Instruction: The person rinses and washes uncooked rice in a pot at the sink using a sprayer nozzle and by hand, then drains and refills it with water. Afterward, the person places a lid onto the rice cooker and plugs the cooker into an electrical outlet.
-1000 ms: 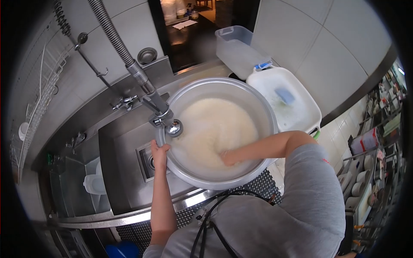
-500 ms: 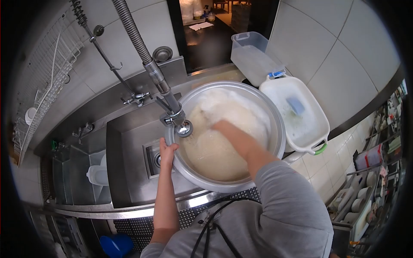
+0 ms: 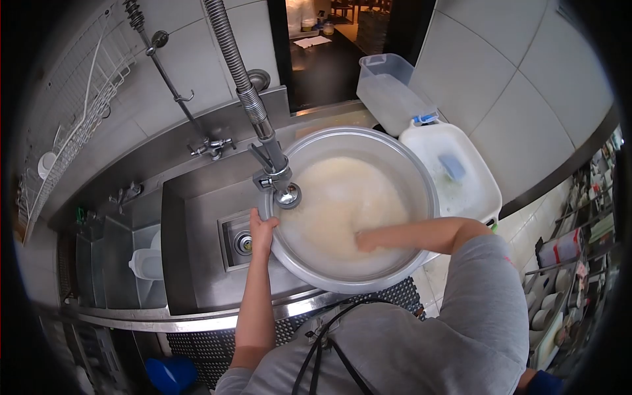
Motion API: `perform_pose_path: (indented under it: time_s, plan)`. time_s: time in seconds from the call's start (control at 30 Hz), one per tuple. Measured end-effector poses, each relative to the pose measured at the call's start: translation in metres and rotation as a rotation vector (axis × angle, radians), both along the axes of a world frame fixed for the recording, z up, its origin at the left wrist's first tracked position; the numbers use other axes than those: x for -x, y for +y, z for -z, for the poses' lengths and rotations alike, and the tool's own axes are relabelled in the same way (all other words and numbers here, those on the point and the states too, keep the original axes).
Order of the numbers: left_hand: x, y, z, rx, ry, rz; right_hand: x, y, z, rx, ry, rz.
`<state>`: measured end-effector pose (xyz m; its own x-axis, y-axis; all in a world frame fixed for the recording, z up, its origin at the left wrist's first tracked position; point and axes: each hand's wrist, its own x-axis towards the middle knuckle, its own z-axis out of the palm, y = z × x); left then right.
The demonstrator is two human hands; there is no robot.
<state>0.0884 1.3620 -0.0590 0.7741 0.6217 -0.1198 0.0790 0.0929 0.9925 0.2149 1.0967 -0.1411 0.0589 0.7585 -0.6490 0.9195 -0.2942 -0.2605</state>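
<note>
Basin [image 3: 342, 286]: right hand [image 3: 367, 241] partly submerged.

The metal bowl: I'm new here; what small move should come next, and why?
Perhaps sweep the right hand toward the far side of the metal bowl: it's dipped in cloudy liquid nearer the front, while the left hand touches the rim.

A spray head [image 3: 288, 195] obstructs the bowl [image 3: 342, 286] at left, leaving the far rim [image 3: 355, 131] open.
</note>
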Motion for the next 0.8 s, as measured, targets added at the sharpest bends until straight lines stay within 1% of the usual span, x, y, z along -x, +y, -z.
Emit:
perform_pose_path:
  time_s: [0.1,0.2,0.27,0.33,0.43,0.47,0.53,0.6,0.7,0.73,0.8]
  plan:
    - [-0.001,0.003,0.005,-0.031,0.021,-0.012,0.036,0.047,0.006,-0.179,0.033,-0.067]
    - [0.0,0.005,-0.001,-0.041,0.053,-0.044,0.033,0.098,0.017,-0.385,-0.052,-0.124]
    - [0.002,0.007,-0.014,-0.009,0.078,0.041,0.012,0.128,0.021,-0.519,-0.159,-0.116]
    - [0.002,0.009,-0.012,-0.002,0.073,0.046,-0.02,0.15,0.025,-0.653,-0.278,-0.063]
    - [0.004,0.009,-0.014,-0.018,0.084,0.059,-0.083,0.153,0.044,-0.85,-0.532,0.136]
    - [0.004,0.01,-0.015,-0.045,0.102,0.067,-0.103,0.146,0.048,-0.828,-0.541,0.245]
    - [0.004,0.01,-0.012,-0.026,0.089,0.061,-0.109,0.112,-0.006,-0.46,-0.178,0.559]
    - [0.003,0.006,-0.014,-0.004,0.073,0.06,-0.127,0.09,0.005,-0.282,-0.303,0.616]
    - [0.005,-0.001,-0.027,0.04,0.048,0.03,-0.101,0.058,-0.035,-0.235,-0.343,0.685]
    - [0.005,-0.001,-0.027,0.036,0.05,0.039,-0.093,0.051,-0.034,-0.232,-0.346,0.684]
    - [0.005,0.002,-0.024,0.033,0.049,0.046,-0.07,0.038,-0.03,-0.174,-0.357,0.497]
